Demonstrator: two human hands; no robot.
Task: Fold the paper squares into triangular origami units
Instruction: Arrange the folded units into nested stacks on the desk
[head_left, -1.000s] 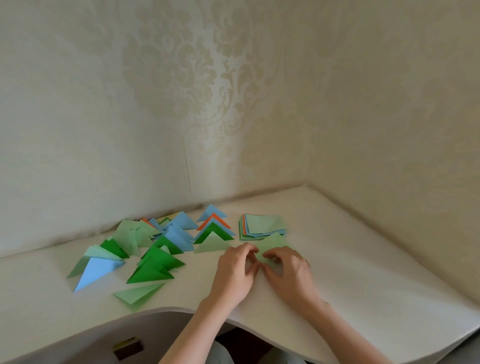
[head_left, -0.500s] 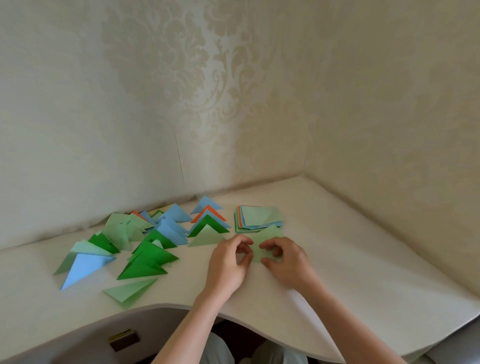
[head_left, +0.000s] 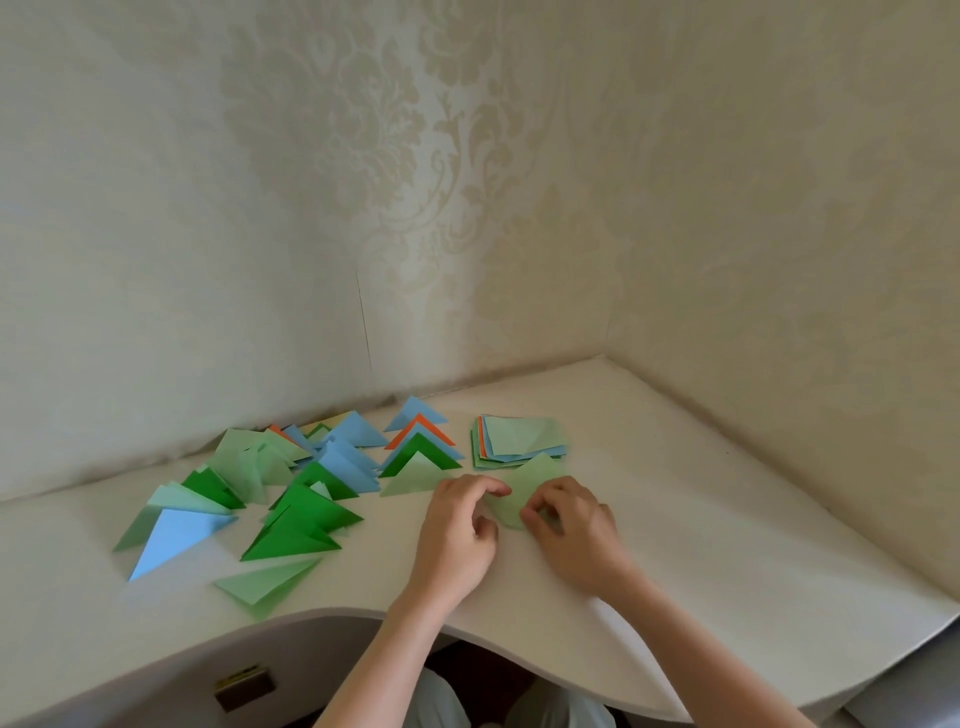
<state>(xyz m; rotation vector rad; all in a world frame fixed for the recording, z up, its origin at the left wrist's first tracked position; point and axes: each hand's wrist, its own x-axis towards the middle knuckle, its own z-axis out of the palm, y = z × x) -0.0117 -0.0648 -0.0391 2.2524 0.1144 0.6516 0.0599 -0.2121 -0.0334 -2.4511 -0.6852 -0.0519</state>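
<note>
Wall: pale patterned wallpaper (head_left: 405, 171) rises behind the table and turns a corner behind and to the right of the paper stack.
Table: a white tabletop (head_left: 701, 519) with a curved near edge carries everything; it runs into the wall corner behind the stack.
Folded triangles: a spread of finished triangular units (head_left: 311, 499) in dark green, light green, blue and orange lies to the left of the paper stack, many overlapping; one blue triangle (head_left: 166, 540) sits at the far left end, and one light green triangle (head_left: 265, 584) lies nearest the table's front edge.
Paper stack: a pile of unfolded squares (head_left: 519, 439), light green on top with orange, blue and green edges showing at its left side, rests flat toward the back of the table.
Right hand: the person's right hand (head_left: 576, 530) is just in front of the stack, its fingers curled down onto the near right part of the worked sheet, pinching it.
Left hand: the left hand (head_left: 460, 525) is just in front and to the left of the stack, fingers bent, index fingertip touching the worked sheet's left edge, thumb tucked under.
Worked sheet: a light green paper (head_left: 524, 486), partly folded with a point toward the stack, lies on the table between the two hands, its tip touching or overlapping the stack's near edge.
Metal fitting: a small dark piece (head_left: 244, 688) shows below the table's front edge, well left and in front of the stack.
</note>
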